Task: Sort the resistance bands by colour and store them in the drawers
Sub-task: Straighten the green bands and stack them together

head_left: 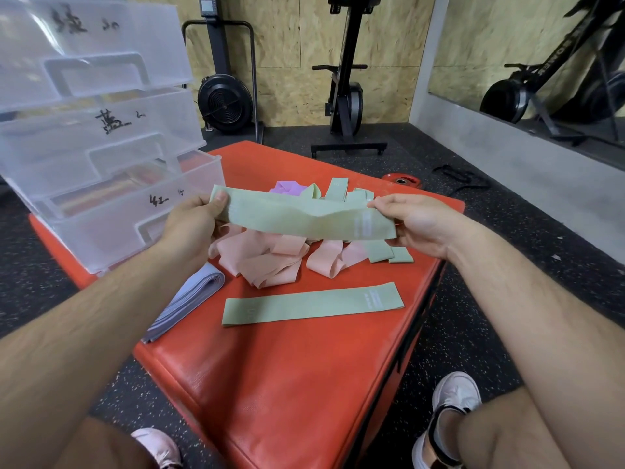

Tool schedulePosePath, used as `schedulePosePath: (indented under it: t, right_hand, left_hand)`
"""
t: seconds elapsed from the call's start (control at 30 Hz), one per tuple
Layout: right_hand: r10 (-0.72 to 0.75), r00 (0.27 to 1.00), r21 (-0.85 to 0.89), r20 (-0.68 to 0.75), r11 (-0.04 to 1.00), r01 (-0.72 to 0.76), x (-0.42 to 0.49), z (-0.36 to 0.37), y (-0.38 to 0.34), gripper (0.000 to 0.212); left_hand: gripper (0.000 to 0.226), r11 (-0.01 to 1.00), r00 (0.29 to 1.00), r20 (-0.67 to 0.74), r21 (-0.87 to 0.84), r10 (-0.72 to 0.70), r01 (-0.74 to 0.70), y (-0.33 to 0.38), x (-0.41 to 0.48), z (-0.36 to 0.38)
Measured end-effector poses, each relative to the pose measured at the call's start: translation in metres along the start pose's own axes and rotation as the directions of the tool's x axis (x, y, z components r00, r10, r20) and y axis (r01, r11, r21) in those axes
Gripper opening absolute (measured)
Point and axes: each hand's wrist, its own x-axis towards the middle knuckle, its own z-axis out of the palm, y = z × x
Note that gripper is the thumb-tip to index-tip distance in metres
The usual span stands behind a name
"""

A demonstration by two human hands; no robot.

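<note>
Before drawers holding reddish bands, left hand and right hand pinch one green band.

red padded bench, clear drawers, green band, pink bands, grey bands

top drawer cut off, bands in btm drawer blurry, maybe red

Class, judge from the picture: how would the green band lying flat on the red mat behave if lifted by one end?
The flat green band would probably droop: the held band sags between left hand and right hand. Likely light, since end pinches carry that one. Unlikely to roll, lying flat.
</note>
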Motion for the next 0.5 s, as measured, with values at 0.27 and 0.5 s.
schedulePosePath:
  t: [0.27,0.5]
  right_hand:
    - [-0.082,0.994,-0.051,0.068,0.995,0.086,-0.014,0.0,-0.001,0.015]
    - [-0.125,0.991,-0.128,0.053,0.983,0.131,-0.019,-0.005,0.003,0.007]
  left_hand:
    - [0.014,1.0,1.0,0.003,0.018,-0.02,0.02,-0.003,-0.008,-0.011]
    - [0.011,0.999,1.0,-0.009,0.039,-0.002,0.002,-0.004,-0.014,-0.02]
